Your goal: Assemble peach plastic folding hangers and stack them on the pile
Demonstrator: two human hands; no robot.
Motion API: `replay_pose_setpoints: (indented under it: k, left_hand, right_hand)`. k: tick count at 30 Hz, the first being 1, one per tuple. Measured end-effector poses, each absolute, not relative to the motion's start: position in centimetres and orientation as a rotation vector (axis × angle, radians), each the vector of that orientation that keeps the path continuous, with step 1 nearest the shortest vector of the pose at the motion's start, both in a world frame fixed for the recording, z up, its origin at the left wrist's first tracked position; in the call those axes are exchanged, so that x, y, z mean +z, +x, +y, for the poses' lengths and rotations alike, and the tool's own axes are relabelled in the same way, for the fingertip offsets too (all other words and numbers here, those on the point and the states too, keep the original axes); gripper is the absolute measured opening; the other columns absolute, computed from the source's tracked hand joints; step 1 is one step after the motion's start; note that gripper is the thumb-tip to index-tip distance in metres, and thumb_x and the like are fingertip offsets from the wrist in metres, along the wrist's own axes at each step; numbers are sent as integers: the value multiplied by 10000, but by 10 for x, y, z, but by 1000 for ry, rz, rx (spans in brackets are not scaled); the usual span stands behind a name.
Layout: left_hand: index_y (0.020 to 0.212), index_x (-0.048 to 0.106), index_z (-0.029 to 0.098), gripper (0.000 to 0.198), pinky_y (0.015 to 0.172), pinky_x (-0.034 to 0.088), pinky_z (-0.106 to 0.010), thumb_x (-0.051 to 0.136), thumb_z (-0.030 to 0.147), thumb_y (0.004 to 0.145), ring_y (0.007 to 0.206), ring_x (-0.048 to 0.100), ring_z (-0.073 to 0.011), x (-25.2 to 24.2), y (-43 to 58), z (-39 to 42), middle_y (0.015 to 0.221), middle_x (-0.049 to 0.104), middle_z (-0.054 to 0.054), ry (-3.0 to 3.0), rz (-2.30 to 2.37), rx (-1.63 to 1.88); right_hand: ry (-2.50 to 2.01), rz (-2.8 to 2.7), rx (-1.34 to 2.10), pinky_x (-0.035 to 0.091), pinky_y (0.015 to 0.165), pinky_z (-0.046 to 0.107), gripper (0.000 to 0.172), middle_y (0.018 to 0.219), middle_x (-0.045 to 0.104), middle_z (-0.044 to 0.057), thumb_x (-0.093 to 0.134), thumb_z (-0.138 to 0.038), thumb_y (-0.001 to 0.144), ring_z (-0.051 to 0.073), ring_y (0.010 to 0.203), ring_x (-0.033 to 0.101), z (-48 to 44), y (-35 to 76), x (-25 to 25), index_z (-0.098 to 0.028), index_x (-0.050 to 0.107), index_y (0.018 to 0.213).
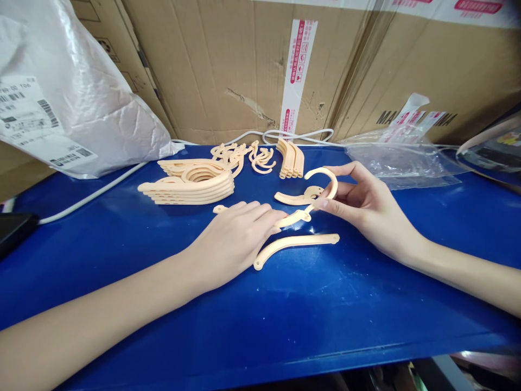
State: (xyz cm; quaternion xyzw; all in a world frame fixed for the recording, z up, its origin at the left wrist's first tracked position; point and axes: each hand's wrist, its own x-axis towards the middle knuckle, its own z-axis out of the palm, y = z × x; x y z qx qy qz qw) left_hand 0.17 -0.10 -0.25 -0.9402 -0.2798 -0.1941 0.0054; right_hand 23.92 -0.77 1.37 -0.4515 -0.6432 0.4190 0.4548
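Note:
My left hand [232, 239] is closed over a cream plastic hanger arm [292, 219], low over the blue table. Both ends of the arm show past my fingers; its middle is hidden. Between thumb and fingers, my right hand [368, 212] grips a cream hanger hook [334, 184]. The hook's stem meets the right end of the arm; whether they are joined I cannot tell. In front lies a loose curved hanger arm [299, 241]. Just behind the hands rests another curved cream hanger piece [290, 199], partly covered by the hook and my right fingers.
Folded hangers [189, 193] are stacked at left. Behind them are a pile of loose hooks [232, 156] and a bundle of hanger arms [291, 158]. Cardboard boxes [228, 65], a white parcel bag [93, 103], clear plastic [407, 163] and a white cable [97, 190] surround the blue table [325, 326].

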Motion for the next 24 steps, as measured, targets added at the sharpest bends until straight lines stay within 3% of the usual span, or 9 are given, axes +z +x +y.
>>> replay_pose_setpoints:
  k: [5,11,15,20,24]
  left_hand:
    - [1145,602,133,246,661,398,-288,423,215,997,800,608,-185,2,5,-5,899,645,-36,-2940,-901,-680]
    - [1077,590,162,201,668,422,-272,414,215,998,839,621,-175,6,7,-7,946,653,-27,-3019,-986,-722]
    - [1074,545,232,129,656,437,-240,474,293,985,817,645,-138,13,3,-10,950,680,35,-3184,-1397,-868]
    - [1014,529,203,194,477,423,-185,478,385,970,556,583,-84,17,2,-4,808,677,35,-3468,-1850,-1229]
    - [914,565,172,158,564,496,-177,592,328,905,693,660,-102,21,3,2,889,716,-6,-3466,-2284,-1364]
  right_hand:
    - [-1080,-1608,1089,553,594,288,424,804,697,-26,772,-337,764,166,706,683,-9,236,10,-253,460,1039]
    - [-1036,-1905,928,539,693,287,398,878,667,-16,708,-321,834,142,774,645,-15,234,6,-252,486,1156]
    - [-1046,-2210,631,497,699,292,291,891,649,16,699,-386,837,150,797,606,-16,238,8,-210,601,1047]
    - [-924,-2514,302,466,792,327,219,966,628,51,633,-388,890,179,909,586,-14,242,7,-214,694,1008]
    - [-872,-2595,195,457,782,315,194,957,626,54,535,-323,956,170,889,575,-14,242,6,-218,695,991]
